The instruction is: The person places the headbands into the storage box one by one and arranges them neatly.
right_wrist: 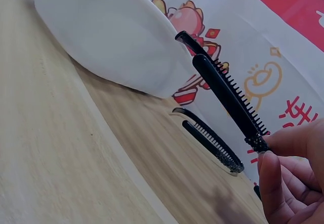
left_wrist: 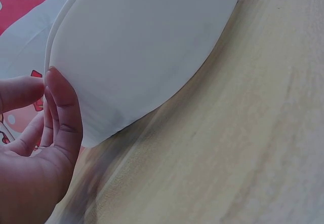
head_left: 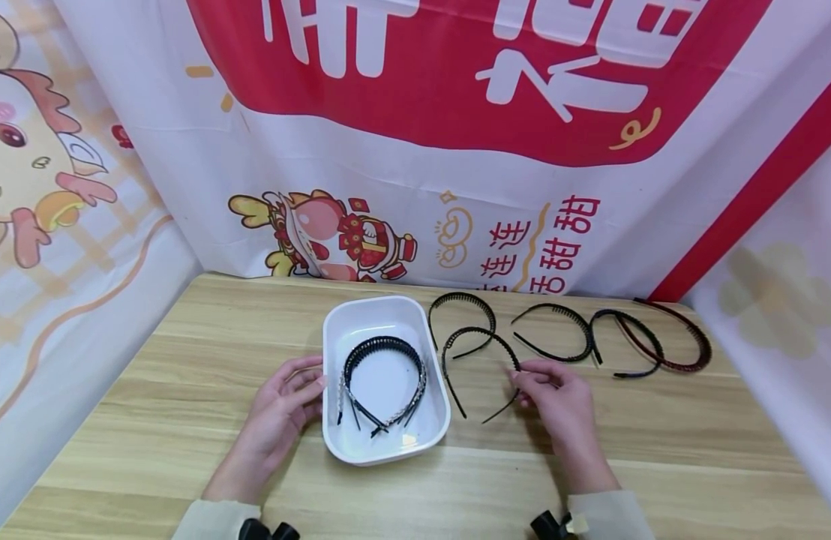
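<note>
My right hand (head_left: pixel 553 390) pinches one side of a thin black toothed headband (head_left: pixel 512 350) between thumb and fingers, just right of a white tray (head_left: pixel 429 424). In the right wrist view the headband (right_wrist: pixel 228 97) shows its comb teeth and a textured section by the fingertips. Several dark headbands (head_left: pixel 388 342) lie overlapping inside the tray, some with light decoration on the band. My left hand (head_left: pixel 283 405) rests at the tray's left side, fingertips right at the rim and outer wall. The left wrist view shows the tray's outer side (left_wrist: pixel 142 46) and these fingers.
Behind the held headband lies a black toothed headband (head_left: pixel 464 298). Farther right on the wooden table (head_left: pixel 712 450) are a black headband (head_left: pixel 580 322), another black one (head_left: pixel 648 334) and a dark reddish one (head_left: pixel 695 364) overlapping it. A printed cloth (head_left: pixel 415 172) hangs behind the table.
</note>
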`<state>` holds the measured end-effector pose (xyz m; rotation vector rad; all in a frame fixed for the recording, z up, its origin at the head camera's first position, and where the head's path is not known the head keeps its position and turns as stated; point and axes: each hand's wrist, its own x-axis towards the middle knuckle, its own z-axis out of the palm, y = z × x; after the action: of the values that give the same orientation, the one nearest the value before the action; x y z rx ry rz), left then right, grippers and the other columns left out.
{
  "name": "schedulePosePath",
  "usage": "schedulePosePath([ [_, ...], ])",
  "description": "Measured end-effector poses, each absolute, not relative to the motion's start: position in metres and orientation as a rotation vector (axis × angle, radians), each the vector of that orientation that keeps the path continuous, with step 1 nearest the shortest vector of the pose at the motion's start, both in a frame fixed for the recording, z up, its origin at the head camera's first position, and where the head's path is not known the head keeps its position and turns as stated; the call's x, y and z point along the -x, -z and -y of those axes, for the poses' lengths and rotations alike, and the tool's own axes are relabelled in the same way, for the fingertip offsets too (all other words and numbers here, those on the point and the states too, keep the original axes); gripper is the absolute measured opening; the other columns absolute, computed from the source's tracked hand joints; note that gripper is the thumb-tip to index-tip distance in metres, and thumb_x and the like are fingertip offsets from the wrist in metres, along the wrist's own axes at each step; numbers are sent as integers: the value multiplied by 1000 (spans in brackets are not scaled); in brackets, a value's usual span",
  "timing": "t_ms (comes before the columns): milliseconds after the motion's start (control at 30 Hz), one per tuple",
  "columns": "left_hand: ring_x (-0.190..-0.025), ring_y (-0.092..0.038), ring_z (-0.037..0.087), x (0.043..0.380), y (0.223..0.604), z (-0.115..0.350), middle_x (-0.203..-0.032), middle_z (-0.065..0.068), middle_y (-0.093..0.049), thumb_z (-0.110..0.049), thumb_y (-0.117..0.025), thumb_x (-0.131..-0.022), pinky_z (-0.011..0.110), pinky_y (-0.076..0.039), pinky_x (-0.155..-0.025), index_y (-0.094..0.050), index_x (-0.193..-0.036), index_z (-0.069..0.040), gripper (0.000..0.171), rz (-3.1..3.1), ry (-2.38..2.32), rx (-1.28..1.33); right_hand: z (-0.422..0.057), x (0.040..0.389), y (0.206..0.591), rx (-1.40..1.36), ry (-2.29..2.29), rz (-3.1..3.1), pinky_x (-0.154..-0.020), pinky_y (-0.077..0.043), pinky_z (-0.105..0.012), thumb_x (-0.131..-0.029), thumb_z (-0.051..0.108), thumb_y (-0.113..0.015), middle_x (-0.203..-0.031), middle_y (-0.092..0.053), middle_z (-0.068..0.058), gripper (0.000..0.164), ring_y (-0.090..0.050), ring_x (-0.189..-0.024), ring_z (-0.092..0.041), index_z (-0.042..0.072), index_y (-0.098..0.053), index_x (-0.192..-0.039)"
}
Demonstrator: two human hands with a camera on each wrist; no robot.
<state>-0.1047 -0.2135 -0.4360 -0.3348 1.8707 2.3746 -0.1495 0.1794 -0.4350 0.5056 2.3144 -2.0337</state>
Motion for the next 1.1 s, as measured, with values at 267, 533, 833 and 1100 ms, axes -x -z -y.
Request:
schedulePosePath([
  [267, -98, -70, 12, 104, 435, 215, -113, -3, -71, -1, -66, -102, 29, -62, -85, -58, -137, -10, 38, -1873, -2373, 338, -171, 148, 434, -482, 2033, -2314, -65, -61, -24, -90, 10, -87, -85, -75, 7, 35, -68, -67, -11, 0, -74, -121],
  [533, -98, -70, 12, 103, 435, 217, -113, -4, -72, -2, -66, -102, 29, -62, -85, -57, -138, -10, 38, -1874, -2374, 341, -163, 148, 432, -472, 2032, -2310, -64, -60, -24, -90, 9, -86, -84, -75, 6, 34, -67, -66, -11, 0, -74, -120],
  [833, -102, -70, 14, 105, 437, 217, -116, -2, -71, -4, -68, -102, 30, -62, -87, -56, -140, -9, 40, -1870, -2375, 335, -147, 154, 420, -396, 1957, -2360, -67, -63, -26, -89, 14, -88, -92, -76, -1, 33, -70, -72, -14, 5, -76, -119],
  [1100, -101, -69, 14, 106, 437, 215, -115, -2, -70, -3, -68, -102, 29, -62, -86, -55, -142, -9, 42, -1861, -2358, 353, -128, 166, 408, -164, 1847, -2500, -70, -66, -30, -88, 13, -88, -92, -78, -9, 28, -72, -73, -17, 6, -79, -114],
])
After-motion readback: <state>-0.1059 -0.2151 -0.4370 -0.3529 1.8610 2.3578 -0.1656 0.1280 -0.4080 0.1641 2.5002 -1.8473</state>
